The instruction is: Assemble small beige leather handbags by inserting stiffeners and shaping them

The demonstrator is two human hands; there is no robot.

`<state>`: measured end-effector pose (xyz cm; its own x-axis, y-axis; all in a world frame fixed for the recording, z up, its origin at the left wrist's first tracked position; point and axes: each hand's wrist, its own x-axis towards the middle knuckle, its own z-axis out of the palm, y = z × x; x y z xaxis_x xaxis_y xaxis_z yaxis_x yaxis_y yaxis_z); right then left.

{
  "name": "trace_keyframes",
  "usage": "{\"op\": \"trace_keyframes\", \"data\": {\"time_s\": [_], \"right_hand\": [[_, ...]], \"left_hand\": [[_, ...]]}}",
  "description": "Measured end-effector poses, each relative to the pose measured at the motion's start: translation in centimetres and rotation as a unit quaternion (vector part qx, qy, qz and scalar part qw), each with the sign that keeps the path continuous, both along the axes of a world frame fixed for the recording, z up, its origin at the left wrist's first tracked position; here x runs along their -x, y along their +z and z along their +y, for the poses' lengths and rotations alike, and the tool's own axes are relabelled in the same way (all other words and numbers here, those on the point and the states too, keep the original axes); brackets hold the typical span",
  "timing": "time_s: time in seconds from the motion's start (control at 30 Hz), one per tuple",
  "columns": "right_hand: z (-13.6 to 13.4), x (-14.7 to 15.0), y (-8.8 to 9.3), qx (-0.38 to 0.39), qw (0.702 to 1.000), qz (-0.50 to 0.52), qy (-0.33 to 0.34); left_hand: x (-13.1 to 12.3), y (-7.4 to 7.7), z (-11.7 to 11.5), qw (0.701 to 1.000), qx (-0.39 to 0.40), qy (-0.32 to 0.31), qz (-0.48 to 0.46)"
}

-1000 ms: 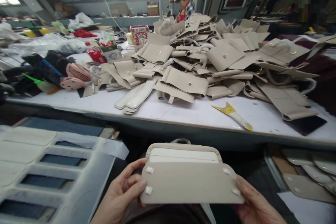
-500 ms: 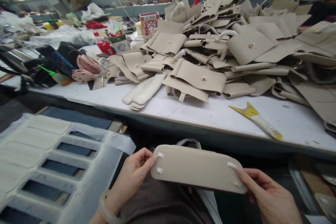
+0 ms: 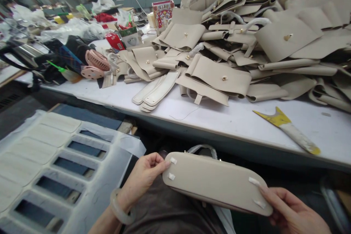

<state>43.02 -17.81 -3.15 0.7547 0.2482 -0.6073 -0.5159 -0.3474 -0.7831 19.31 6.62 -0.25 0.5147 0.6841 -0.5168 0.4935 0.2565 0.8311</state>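
Note:
Both hands hold a beige oblong bag bottom panel (image 3: 211,181) with rounded ends, tilted down to the right over my lap. Two small white tabs show at each end of it. My left hand (image 3: 146,173) pinches the left end, thumb on the face beside a tab. My right hand (image 3: 290,204) grips the right end, its thumb by the upper tab. Behind the panel's top edge show a plastic-wrapped handle (image 3: 205,148) and bits of gold hardware. Whether the panel is joined to what lies behind it, I cannot tell.
Beige bag bodies (image 3: 219,76) are heaped on the white table (image 3: 214,124). A yellow scraper (image 3: 287,128) and pale strips (image 3: 157,91) lie near its front edge. At left stands a white-coated board (image 3: 90,190) with oblong panels and openings. A pink fan (image 3: 95,64) sits farther back.
The view has tilted down and turned slightly left. The panel's right end has dropped and come closer with my right hand. Both hands keep their hold.

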Motion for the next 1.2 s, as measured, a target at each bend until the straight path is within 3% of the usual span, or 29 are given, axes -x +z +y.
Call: {"op": "trace_keyframes", "data": {"time_s": [0.17,0.4,0.67,0.97,1.2], "right_hand": [[0.9,0.4,1.3,-0.011,1.0,0.015,0.01],[0.6,0.4,0.9,-0.035,0.999,0.021,-0.005],[0.8,0.8,0.7,-0.069,0.998,-0.01,-0.003],[0.6,1.0,0.7,-0.065,0.998,-0.011,0.004],[0.9,0.9,1.0,-0.044,0.999,-0.014,-0.003]], "left_hand": [[0.1,-0.3,0.0,1.0,0.012,-0.006,0.007],[0.2,-0.7,0.0,1.0,0.026,0.001,0.017],[0.4,-2.2,0.8,0.997,0.048,-0.006,0.056],[-0.2,-1.4,1.1,0.997,0.04,-0.025,0.055],[0.0,-0.7,1.1,0.995,-0.028,-0.078,0.06]]}}
